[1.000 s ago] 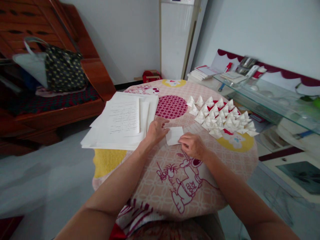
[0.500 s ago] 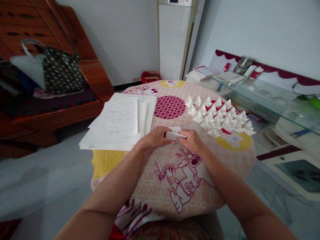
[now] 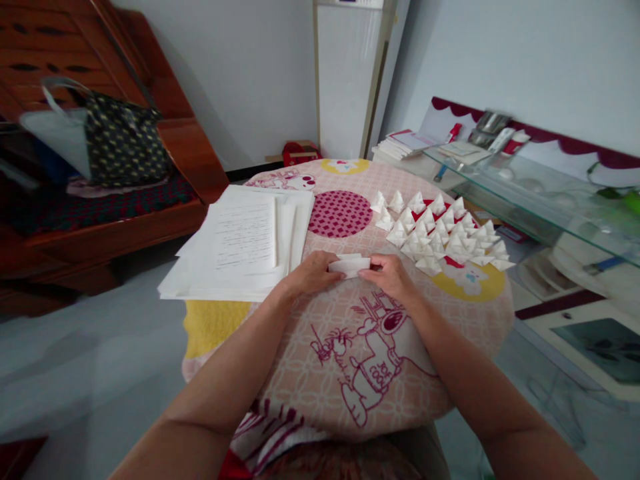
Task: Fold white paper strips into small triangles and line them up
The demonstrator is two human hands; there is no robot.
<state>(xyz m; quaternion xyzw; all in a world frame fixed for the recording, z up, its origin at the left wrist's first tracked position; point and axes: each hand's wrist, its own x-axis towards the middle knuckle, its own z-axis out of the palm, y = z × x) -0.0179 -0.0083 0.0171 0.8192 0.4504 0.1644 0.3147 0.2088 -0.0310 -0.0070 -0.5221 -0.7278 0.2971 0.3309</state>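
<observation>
Between my two hands, over the middle of the table, is a small folded piece of white paper (image 3: 351, 265). My left hand (image 3: 316, 272) pinches its left end, thumb at the near side. At its right end, my right hand (image 3: 391, 275) grips it between thumb and fingers. Left of my hands lies a stack of white sheets (image 3: 240, 247), with printed or written lines on the top one. Many small folded paper boats (image 3: 433, 230) with pointed peaks stand in rows to the right, beyond my right hand.
A patterned cloth (image 3: 320, 367) covers the round table. Along the right side runs a glass shelf (image 3: 545, 200) holding cups and papers. A wooden bench (image 3: 185, 160) with a dotted bag (image 3: 127, 137) on it stands at the left. A tall white cabinet (image 3: 347, 80) is behind.
The folded paper has gone from two separate slanting flaps to a flatter, level strip facing me. My right hand has shifted slightly to the right and its fingers have moved to the paper's end.
</observation>
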